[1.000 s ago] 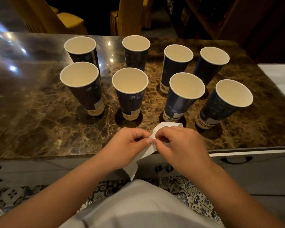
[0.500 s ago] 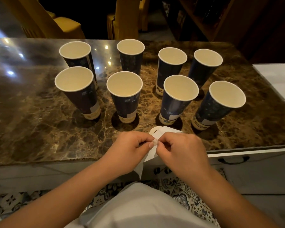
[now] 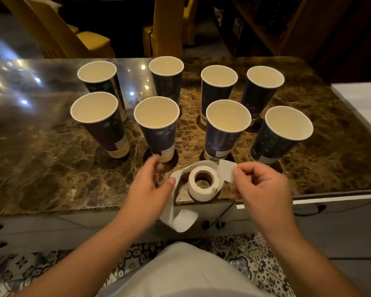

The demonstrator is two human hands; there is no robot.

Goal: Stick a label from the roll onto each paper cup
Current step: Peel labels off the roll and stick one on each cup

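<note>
A single white label (image 3: 225,170) has just been freed from the backing: half a second ago both hands were pinched together over the strip, and now they are seen drawn apart, with the label roll (image 3: 204,182) uncovered between them. The label is pinched between thumb and forefinger of the right hand (image 3: 263,185), just above the near edge of the worktop (image 3: 41,168), near the foot of the front-row cups. The loose backing strip (image 3: 176,217) is held in the curled fingers of the left hand (image 3: 150,185) and hangs down past the near edge, its tail curling upward. The roll itself stands on the worktop at the near edge, in the middle, hollow core facing up.

From this it is judged that peeling is finished for this label and that sticking comes next; a cup must be chosen and steadied, since the label is limp and could fold onto itself.

Eight tall dark-blue paper cups are set upright in two rows of four, back from the near edge. All are seen to be empty, with pale insides. Pale patches are visible low on the front-left cup (image 3: 99,123), the second front cup (image 3: 159,127) and the third front cup (image 3: 225,127); whether these are stuck labels or printing cannot be told. On the front-right cup (image 3: 281,133) no such patch is clearly made out.
</note>
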